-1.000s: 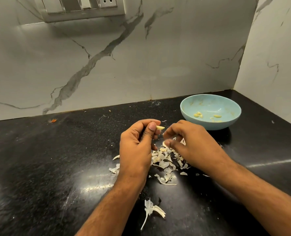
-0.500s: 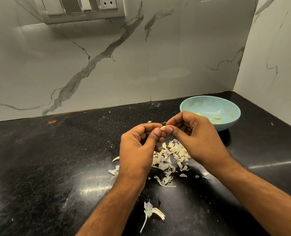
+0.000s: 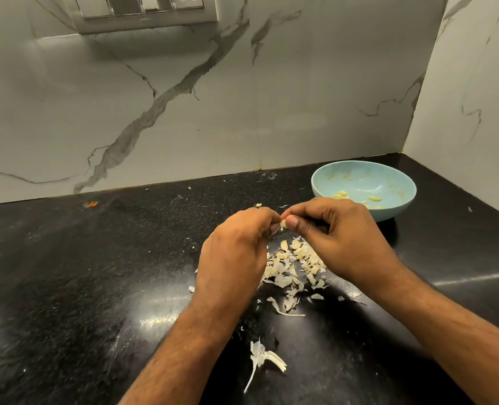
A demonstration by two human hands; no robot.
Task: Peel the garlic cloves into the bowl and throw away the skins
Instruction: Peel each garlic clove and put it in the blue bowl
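Left hand and right hand meet, fingers curled (thumbs pinching).

Showing pale blue: bowl at two o'clock, holding yellowish peeled cloves. Gleaming speckled black: countertop. Lying off-white and cream at centre: skins. Running grey-veined across white marble at twelve o'clock: backsplash.
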